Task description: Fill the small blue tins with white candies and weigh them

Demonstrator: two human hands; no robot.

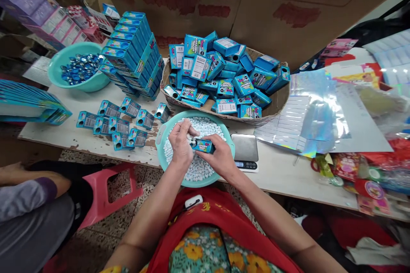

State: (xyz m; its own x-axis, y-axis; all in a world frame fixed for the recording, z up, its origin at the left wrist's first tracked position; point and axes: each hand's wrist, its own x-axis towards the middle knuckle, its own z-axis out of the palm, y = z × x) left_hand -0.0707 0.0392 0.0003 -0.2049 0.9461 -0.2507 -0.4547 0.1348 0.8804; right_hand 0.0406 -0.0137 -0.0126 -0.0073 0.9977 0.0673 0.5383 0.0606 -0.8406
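Note:
Over a turquoise basin (159, 147) of small white candies (200, 171), my right hand (221, 156) grips a small blue candy box (204, 145) lying on its side. Its open end faces my left hand (181, 138), whose fingers are curled around several white candies (191, 139) at that end. How many candies the left hand holds is hidden. To the left, several blue boxes (119, 124) stand apart on the table, their round holes showing. A cardboard tray (283, 104) heaped with more blue boxes (226, 87) lies just behind the basin.
A small scale (245, 149) sits right of the basin. Stacked blue boxes (133, 51) and a basin of blue caps (78, 85) stand at the left. Shiny label sheets (307, 111) cover the right side. A person's arm (32, 179) and a pink stool (105, 192) are lower left.

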